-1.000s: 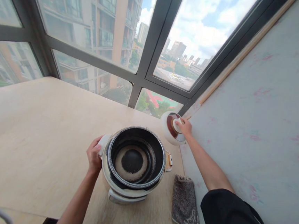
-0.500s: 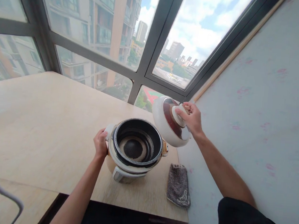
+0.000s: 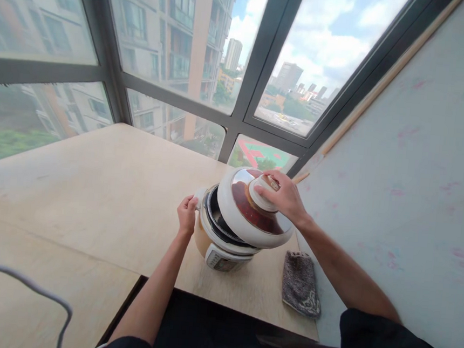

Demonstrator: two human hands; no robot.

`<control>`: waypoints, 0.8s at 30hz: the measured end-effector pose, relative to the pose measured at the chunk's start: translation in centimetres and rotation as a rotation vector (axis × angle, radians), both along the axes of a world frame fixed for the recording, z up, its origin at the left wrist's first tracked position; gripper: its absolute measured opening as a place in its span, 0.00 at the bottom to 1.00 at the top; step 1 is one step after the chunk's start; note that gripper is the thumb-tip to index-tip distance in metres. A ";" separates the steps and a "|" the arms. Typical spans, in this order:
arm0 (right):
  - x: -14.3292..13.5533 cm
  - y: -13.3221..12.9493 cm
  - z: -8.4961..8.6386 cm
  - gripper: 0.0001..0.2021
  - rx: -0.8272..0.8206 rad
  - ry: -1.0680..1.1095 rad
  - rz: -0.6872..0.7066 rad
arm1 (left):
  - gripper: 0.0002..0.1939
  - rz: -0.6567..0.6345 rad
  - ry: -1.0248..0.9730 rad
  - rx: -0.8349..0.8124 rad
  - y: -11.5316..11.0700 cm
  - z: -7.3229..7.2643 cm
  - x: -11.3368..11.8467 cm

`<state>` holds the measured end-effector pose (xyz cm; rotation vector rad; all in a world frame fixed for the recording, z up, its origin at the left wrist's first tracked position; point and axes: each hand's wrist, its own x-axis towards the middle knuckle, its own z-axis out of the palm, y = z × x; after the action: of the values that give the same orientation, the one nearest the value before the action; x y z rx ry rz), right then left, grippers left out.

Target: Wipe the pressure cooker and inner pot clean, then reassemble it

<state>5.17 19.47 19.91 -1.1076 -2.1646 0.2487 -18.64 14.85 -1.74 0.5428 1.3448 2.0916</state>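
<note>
An electric pressure cooker (image 3: pixel 204 237) with a beige body and a white front panel stands on the wooden counter. My left hand (image 3: pixel 187 213) is closed on its white side handle. Gripped by its knob in my right hand (image 3: pixel 281 195) is the white and red-brown lid (image 3: pixel 248 219), held tilted over the right part of the cooker. Part of the dark inner pot (image 3: pixel 216 210) shows at the left, and the lid hides the rest. Whether the lid touches the rim I cannot tell.
A folded grey-brown cloth (image 3: pixel 301 283) lies right of the cooker, near the wall (image 3: pixel 411 173). A grey cable (image 3: pixel 31 285) curves across the counter (image 3: pixel 91 199) at lower left. Grey-framed windows (image 3: pixel 236 123) rise behind the counter.
My right hand has brought the lid left and down over the cooker, covering most of the pot opening. My left hand stays on the side handle. The whole view has shifted.
</note>
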 end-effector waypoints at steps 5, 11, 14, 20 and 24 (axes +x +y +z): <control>-1.1 -0.7 -1.5 0.18 0.002 -0.031 0.063 | 0.18 -0.014 0.007 -0.001 -0.1 0.0 0.0; -2.7 -0.9 -2.6 0.17 0.020 -0.120 0.114 | 0.19 -0.013 0.042 -0.010 -0.1 -0.1 0.0; -3.2 -1.0 -3.2 0.18 0.023 -0.163 0.114 | 0.18 -0.005 0.070 -0.011 0.0 -0.2 -0.1; -4.0 -1.4 -3.9 0.18 0.022 -0.192 0.037 | 0.19 0.004 0.098 -0.004 0.2 -0.3 -0.1; -4.7 -1.7 -4.3 0.19 0.017 -0.200 -0.020 | 0.19 0.002 0.105 -0.005 0.2 0.0 0.0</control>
<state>0.46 17.80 15.63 -1.1874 -2.3241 0.1148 -18.62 15.06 -1.77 0.6577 1.4097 2.0860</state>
